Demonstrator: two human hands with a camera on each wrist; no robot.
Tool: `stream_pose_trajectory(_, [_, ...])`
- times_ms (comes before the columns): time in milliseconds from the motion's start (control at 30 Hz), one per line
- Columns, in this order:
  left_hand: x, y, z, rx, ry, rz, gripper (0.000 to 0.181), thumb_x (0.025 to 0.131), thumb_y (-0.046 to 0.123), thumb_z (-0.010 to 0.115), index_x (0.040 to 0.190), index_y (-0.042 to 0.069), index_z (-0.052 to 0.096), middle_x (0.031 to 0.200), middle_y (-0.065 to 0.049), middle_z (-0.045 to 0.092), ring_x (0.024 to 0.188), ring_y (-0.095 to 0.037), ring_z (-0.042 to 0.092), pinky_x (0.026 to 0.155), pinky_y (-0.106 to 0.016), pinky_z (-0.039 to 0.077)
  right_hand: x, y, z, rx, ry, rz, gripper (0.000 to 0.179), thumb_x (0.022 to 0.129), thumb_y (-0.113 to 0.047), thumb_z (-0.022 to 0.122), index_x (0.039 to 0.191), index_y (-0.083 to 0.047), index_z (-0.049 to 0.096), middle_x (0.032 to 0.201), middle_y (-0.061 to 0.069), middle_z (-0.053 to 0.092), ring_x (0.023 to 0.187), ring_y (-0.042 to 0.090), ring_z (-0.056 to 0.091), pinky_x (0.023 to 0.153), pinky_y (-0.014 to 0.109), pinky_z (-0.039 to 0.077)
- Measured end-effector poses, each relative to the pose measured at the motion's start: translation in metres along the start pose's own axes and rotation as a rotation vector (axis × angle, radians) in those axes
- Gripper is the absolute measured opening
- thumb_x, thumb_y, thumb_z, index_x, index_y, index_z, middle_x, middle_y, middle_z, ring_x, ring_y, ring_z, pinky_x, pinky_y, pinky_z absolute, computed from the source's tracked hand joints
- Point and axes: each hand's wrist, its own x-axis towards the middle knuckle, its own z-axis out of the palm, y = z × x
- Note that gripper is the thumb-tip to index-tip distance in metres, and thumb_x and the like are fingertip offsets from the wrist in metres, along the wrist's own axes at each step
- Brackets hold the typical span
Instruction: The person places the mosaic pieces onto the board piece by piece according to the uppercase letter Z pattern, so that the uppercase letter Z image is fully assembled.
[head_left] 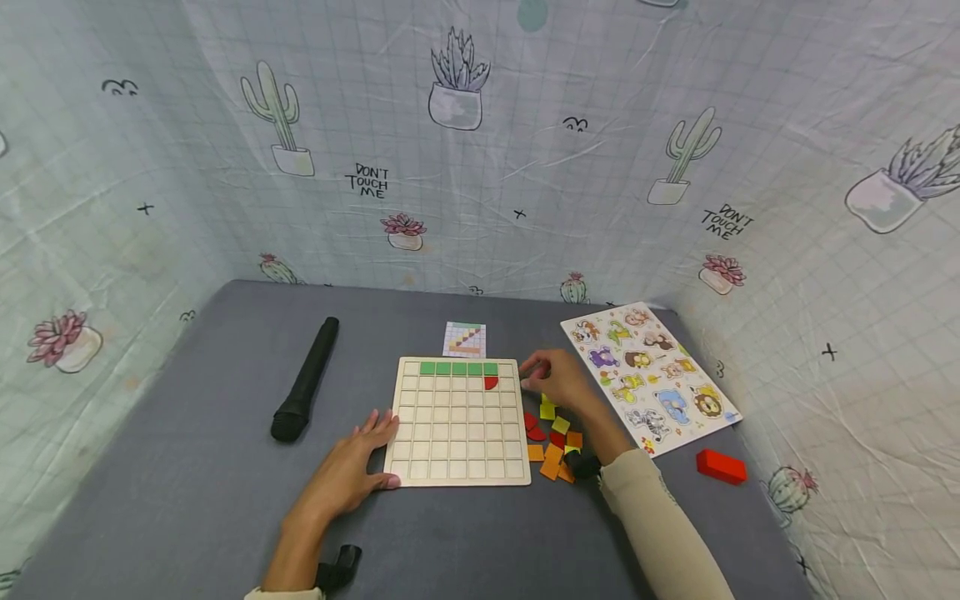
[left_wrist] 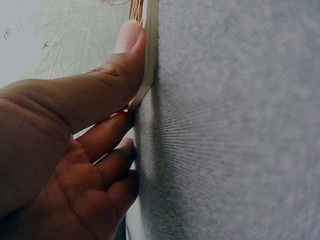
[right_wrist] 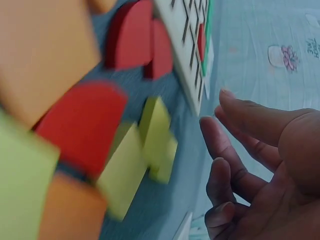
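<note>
A wooden grid board (head_left: 457, 429) lies flat, with several green squares (head_left: 459, 368) in its top row and one red rounded piece (head_left: 491, 383) below the rightmost green. My left hand (head_left: 347, 467) rests against the board's left side, its thumb (left_wrist: 131, 37) at the near-left corner and the other fingers spread along the edge. Just beyond the board's upper right edge is my right hand (head_left: 557, 379). Its loosely bent fingers hold nothing in the right wrist view. Loose red pieces (right_wrist: 90, 122), yellow pieces (right_wrist: 127, 170) and orange pieces (head_left: 552, 458) lie beside the board.
A printed pattern card (head_left: 465, 339) lies behind the board. The black microphone (head_left: 307, 379) is on the left. To the right are an animal picture board (head_left: 648, 379) and a red block (head_left: 722, 466). A patterned cloth (head_left: 480, 167) hangs around the grey table (head_left: 187, 467).
</note>
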Motion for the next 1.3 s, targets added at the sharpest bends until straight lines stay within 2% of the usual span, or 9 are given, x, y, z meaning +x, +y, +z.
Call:
stream_pose_trajectory(167, [-0.001, 0.001, 0.0, 0.001, -0.003, -0.003, 0.095, 0.079, 0.019, 0.092, 0.159, 0.0, 0.046, 0.167, -0.02, 0.041, 0.16, -0.043, 0.03, 0.128, -0.066, 0.03, -0.013, 0.012, -0.009, -0.07, 0.013, 0.038, 0.02, 0.093, -0.015, 0.083, 0.112, -0.012, 0.078, 0.092, 0.006, 0.073, 0.076, 0.019, 0.063, 0.064, 0.031, 0.052])
stream_pose_trajectory(367, [0.0, 0.001, 0.001, 0.002, -0.002, -0.003, 0.094, 0.079, 0.019, 0.092, 0.159, 0.0, 0.046, 0.167, -0.019, 0.041, 0.16, -0.042, 0.03, 0.128, -0.065, 0.03, -0.024, 0.022, -0.015, -0.151, 0.016, 0.083, 0.017, 0.09, -0.016, 0.087, 0.105, -0.013, 0.078, 0.091, 0.003, 0.07, 0.078, 0.018, 0.06, 0.069, 0.031, 0.049])
stream_pose_trajectory(767, [0.0, 0.002, 0.0, 0.006, 0.005, 0.01, 0.094, 0.078, 0.018, 0.092, 0.158, 0.0, 0.046, 0.167, -0.02, 0.041, 0.159, -0.043, 0.031, 0.128, -0.066, 0.03, -0.026, 0.029, -0.013, -0.138, 0.009, 0.078, 0.014, 0.089, -0.014, 0.087, 0.093, -0.011, 0.074, 0.082, 0.004, 0.066, 0.07, 0.018, 0.057, 0.064, 0.029, 0.047])
stream_pose_trajectory(900, [0.0, 0.002, -0.001, 0.005, 0.005, 0.007, 0.094, 0.079, 0.018, 0.092, 0.158, 0.0, 0.047, 0.167, -0.019, 0.041, 0.159, -0.043, 0.031, 0.128, -0.065, 0.031, -0.024, 0.024, -0.011, -0.121, 0.046, 0.024, 0.013, 0.09, -0.014, 0.086, 0.09, -0.012, 0.073, 0.078, 0.003, 0.067, 0.067, 0.018, 0.058, 0.062, 0.031, 0.048])
stream_pose_trajectory(1067, [0.0, 0.002, -0.001, 0.001, 0.007, 0.009, 0.093, 0.079, 0.018, 0.092, 0.158, 0.0, 0.047, 0.167, -0.019, 0.041, 0.16, -0.043, 0.03, 0.128, -0.065, 0.03, -0.02, 0.013, -0.005, -0.082, 0.043, -0.082, 0.008, 0.097, -0.012, 0.078, 0.105, -0.011, 0.077, 0.08, 0.004, 0.066, 0.067, 0.018, 0.056, 0.061, 0.031, 0.047])
stream_pose_trajectory(1133, [0.0, 0.002, -0.001, -0.001, 0.009, 0.012, 0.093, 0.079, 0.017, 0.092, 0.158, -0.001, 0.047, 0.167, -0.02, 0.04, 0.159, -0.043, 0.03, 0.128, -0.065, 0.03, -0.017, 0.008, -0.001, -0.063, 0.035, -0.1, 0.01, 0.099, -0.013, 0.077, 0.109, -0.011, 0.078, 0.081, 0.004, 0.065, 0.067, 0.018, 0.054, 0.059, 0.03, 0.045])
stream_pose_trajectory(1300, [0.0, 0.001, -0.001, -0.003, 0.011, 0.016, 0.092, 0.079, 0.015, 0.092, 0.157, -0.002, 0.047, 0.166, -0.02, 0.041, 0.159, -0.044, 0.03, 0.128, -0.065, 0.029, -0.01, -0.008, 0.011, -0.036, 0.038, -0.112, 0.009, 0.098, -0.015, 0.079, 0.106, -0.014, 0.078, 0.084, 0.004, 0.069, 0.068, 0.018, 0.057, 0.06, 0.03, 0.047])
